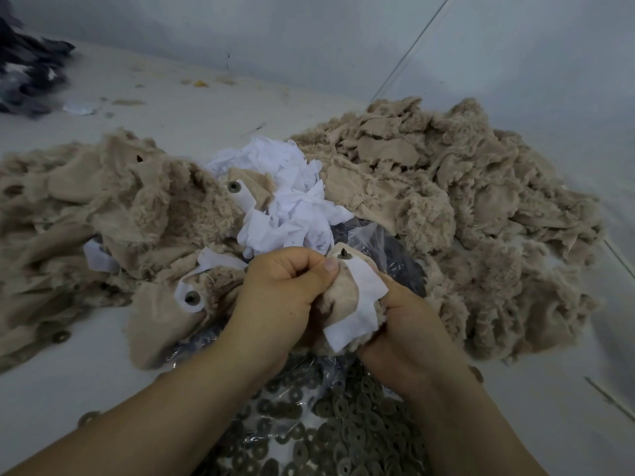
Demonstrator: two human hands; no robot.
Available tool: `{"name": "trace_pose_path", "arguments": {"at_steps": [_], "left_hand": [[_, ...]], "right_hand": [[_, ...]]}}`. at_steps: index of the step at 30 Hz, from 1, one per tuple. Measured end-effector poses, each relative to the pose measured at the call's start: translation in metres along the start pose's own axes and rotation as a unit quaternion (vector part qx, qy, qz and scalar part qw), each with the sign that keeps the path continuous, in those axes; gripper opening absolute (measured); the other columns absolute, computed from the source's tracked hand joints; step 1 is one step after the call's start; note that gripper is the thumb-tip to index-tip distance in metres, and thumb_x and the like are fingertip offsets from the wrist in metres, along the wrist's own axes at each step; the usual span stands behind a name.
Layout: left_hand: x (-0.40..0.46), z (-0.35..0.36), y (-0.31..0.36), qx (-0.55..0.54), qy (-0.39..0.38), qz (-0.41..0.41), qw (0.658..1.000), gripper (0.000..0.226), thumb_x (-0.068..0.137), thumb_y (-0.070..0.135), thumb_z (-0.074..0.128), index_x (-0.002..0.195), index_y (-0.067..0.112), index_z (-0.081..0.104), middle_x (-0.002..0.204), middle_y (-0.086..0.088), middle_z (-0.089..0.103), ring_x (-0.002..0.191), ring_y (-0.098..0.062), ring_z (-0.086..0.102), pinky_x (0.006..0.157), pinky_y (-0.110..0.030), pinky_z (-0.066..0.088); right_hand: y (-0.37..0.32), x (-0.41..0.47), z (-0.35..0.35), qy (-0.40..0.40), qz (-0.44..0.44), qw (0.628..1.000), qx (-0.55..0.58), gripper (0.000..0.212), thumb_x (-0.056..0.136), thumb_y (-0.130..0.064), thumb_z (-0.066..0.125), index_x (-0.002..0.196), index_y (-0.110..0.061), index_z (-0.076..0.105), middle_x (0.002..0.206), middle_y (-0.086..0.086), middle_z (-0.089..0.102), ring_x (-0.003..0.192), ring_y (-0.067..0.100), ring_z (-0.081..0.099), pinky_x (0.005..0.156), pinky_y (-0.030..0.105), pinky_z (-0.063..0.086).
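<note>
L hand (285, 283) & R hand (409, 324) both gripping plush piece (338, 297) btwn them, fingers curled

A pale grey surface (192, 115) spreads out beyond the left hand (278, 283) and to the right of the right hand (405, 321). Far ahead of both hands it meets a plain grey-white wall (275, 29). Above and to the right of the right hand, a thin dark line (412, 46) slants across the wall. Small yellowish scraps (200, 83) lie near the wall's foot. The light is soft and even.
</note>
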State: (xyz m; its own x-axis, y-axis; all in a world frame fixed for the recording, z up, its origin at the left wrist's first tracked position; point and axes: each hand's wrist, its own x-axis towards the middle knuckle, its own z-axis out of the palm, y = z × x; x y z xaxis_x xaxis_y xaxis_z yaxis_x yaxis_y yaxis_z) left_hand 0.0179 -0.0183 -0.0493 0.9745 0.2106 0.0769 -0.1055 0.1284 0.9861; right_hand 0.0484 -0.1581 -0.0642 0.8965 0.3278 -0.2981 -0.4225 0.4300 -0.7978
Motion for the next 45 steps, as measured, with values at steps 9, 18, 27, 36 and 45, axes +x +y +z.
{"name": "trace_pose_path", "arguments": {"at_steps": [9, 18, 27, 36, 45], "left_hand": [[-0.002, 0.001, -0.001, 0.049, -0.023, 0.027, 0.998, 0.030, 0.095, 0.012, 0.062, 0.066, 0.003, 0.060, 0.056, -0.014, 0.052, 0.054, -0.020, 0.045, 0.053, -0.032, 0.041], [-0.007, 0.008, -0.005, -0.055, -0.016, -0.018, 0.998, 0.038, 0.082, 0.030, 0.062, 0.064, -0.002, 0.053, 0.067, -0.021, 0.053, 0.067, -0.031, 0.048, 0.069, -0.047, 0.046], [-0.007, 0.002, -0.010, -0.004, -0.033, -0.008, 0.999, 0.037, 0.083, 0.032, 0.060, 0.063, 0.002, 0.052, 0.061, -0.016, 0.047, 0.060, -0.025, 0.042, 0.059, -0.039, 0.039], [-0.002, 0.000, -0.003, 0.076, -0.021, 0.082, 0.993, 0.040, 0.098, 0.018, 0.059, 0.071, -0.011, 0.053, 0.056, -0.023, 0.044, 0.052, -0.017, 0.041, 0.050, -0.031, 0.037], [-0.008, 0.006, -0.009, -0.005, -0.003, 0.042, 0.999, 0.039, 0.090, 0.038, 0.060, 0.069, 0.005, 0.058, 0.065, -0.025, 0.053, 0.060, -0.022, 0.048, 0.055, -0.038, 0.042]], "right_hand": [[-0.002, -0.010, 0.008, -0.008, -0.040, 0.999, -0.032, 0.047, 0.080, -0.029, 0.065, 0.117, 0.000, 0.068, 0.113, 0.024, 0.071, 0.105, 0.040, 0.069, 0.094, 0.052, 0.055], [-0.002, -0.010, 0.013, -0.011, 0.076, 0.993, 0.091, 0.056, 0.085, -0.032, 0.056, 0.134, -0.005, 0.058, 0.126, 0.020, 0.067, 0.114, 0.036, 0.066, 0.092, 0.046, 0.052], [-0.004, -0.009, 0.005, -0.019, 0.050, 0.995, 0.082, 0.061, 0.085, -0.035, 0.059, 0.137, -0.003, 0.055, 0.135, 0.022, 0.060, 0.122, 0.042, 0.060, 0.102, 0.053, 0.048], [0.004, -0.015, 0.012, 0.011, -0.095, 0.993, -0.074, 0.084, 0.078, -0.040, 0.073, 0.110, 0.029, 0.038, 0.110, 0.060, 0.034, 0.098, 0.074, 0.041, 0.088, 0.070, 0.050], [0.006, -0.009, 0.006, -0.013, -0.023, 0.999, 0.036, 0.046, 0.083, -0.035, 0.062, 0.118, -0.008, 0.069, 0.118, 0.017, 0.071, 0.106, 0.037, 0.070, 0.085, 0.045, 0.060]]}}
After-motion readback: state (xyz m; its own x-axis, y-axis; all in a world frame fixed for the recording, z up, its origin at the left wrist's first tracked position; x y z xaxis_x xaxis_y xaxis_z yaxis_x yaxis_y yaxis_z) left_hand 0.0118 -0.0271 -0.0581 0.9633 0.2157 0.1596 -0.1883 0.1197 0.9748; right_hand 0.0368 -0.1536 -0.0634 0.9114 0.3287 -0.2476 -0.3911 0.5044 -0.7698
